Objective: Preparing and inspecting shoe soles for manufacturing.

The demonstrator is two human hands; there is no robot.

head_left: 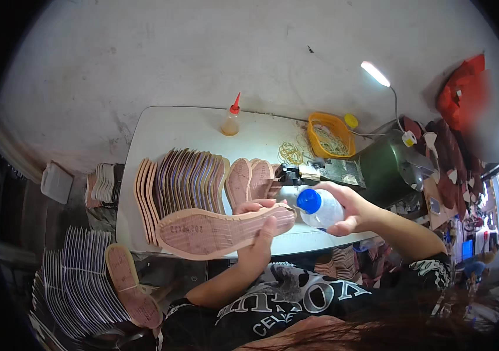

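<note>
My left hand (257,237) grips a pinkish-brown shoe insole (208,233) by its narrower end, thumb on the upper face and fingers behind. Faint dark printing runs across that face. In my right hand (349,209) is a clear plastic bottle (322,215) with a blue cap (308,200), tilted toward the insole and close to its end. Behind the held insole, a long row of insoles (188,178) stands on edge on the white table (144,131). More insoles (249,181) lean just right of that row, beside a small black device (289,174).
A red-tipped squeeze bottle (230,123) stands at the table's back. Right of it are loose rubber bands (290,153), a yellow basket (331,136) of bands and a green sewing-machine-like housing (387,167). A lit lamp (376,74) hangs above. Bundled insoles (79,286) sit low at the left.
</note>
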